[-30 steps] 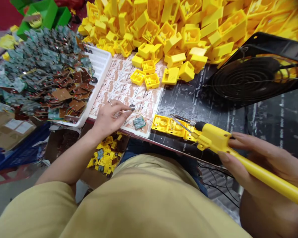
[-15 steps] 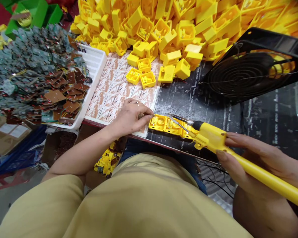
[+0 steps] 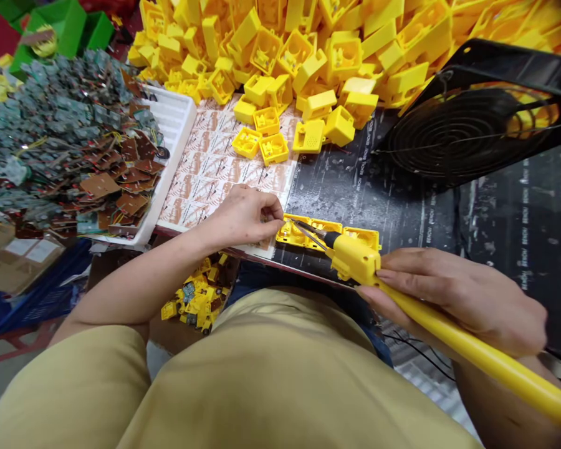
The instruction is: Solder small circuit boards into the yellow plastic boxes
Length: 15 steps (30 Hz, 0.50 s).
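Note:
My right hand [image 3: 458,296] is wrapped round a yellow soldering iron [image 3: 358,257] with a thin metal feed tube beside its dark tip. The tip reaches into the leftmost of a short row of small open yellow plastic cases [image 3: 365,237] at the bench's front edge. At the left end of that row, my left hand [image 3: 245,215] has thumb and forefinger pinched together against the case. What lies between those fingertips is too small to make out. The iron hides part of the middle case.
A heap of yellow cases [image 3: 303,56] covers the back of the bench [image 3: 327,187]. A black fan [image 3: 453,134] stands at the right. On the left, a white foam tray [image 3: 180,118] holds piled circuit boards [image 3: 103,184]. Below the edge sits a box of yellow parts [image 3: 201,299].
My right hand has brought the soldering iron leftward, its tip going from the middle of the row to the leftmost case. My left hand stays at the row's left end, still pinched.

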Available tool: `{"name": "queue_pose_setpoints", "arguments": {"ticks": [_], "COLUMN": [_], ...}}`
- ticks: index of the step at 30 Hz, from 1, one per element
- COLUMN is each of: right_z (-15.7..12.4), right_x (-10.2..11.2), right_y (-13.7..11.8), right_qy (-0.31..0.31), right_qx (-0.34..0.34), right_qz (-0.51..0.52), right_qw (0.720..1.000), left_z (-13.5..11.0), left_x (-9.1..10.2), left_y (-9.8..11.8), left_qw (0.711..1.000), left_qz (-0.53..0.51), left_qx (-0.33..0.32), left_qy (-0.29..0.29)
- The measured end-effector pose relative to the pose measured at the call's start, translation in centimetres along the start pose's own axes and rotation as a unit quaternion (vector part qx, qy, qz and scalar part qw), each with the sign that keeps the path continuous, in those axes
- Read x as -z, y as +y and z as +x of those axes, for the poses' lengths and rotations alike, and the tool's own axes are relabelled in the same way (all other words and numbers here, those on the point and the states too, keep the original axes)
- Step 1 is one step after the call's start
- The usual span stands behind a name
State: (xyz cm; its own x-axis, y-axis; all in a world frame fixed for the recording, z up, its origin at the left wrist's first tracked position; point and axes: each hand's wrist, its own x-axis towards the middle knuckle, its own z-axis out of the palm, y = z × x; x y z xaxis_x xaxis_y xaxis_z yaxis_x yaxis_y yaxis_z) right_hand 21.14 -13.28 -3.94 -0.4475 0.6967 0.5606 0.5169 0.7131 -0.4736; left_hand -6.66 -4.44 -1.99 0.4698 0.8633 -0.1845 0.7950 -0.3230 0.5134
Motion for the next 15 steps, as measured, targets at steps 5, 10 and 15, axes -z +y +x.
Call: {"name": "queue_pose_setpoints", "arguments": {"ticks": [5,10,15], "right_z": [1.9,3.1,1.2], "right_x": [0.3,1.2,2.2], "right_y": [-0.3,-0.7,-0.5], "right_qy": [-0.008,-0.017,-0.010], "right_qx": [0.060,0.115,0.025], "right_qz": [-0.024,-0.031,-0.023], "right_qw": [0.998,0.993,0.999], "left_z": [0.4,0.6,0.7], "left_x": [0.4,0.4,0.4], "left_y": [0.5,0.7,0.5], "left_qw": [0.999,0.998,0.997], "left_qz": [0.032,0.066,0.070], "left_qx": [-0.005,-0.019,-0.032], "left_qy": [-0.026,-0.016,-0.018]}}
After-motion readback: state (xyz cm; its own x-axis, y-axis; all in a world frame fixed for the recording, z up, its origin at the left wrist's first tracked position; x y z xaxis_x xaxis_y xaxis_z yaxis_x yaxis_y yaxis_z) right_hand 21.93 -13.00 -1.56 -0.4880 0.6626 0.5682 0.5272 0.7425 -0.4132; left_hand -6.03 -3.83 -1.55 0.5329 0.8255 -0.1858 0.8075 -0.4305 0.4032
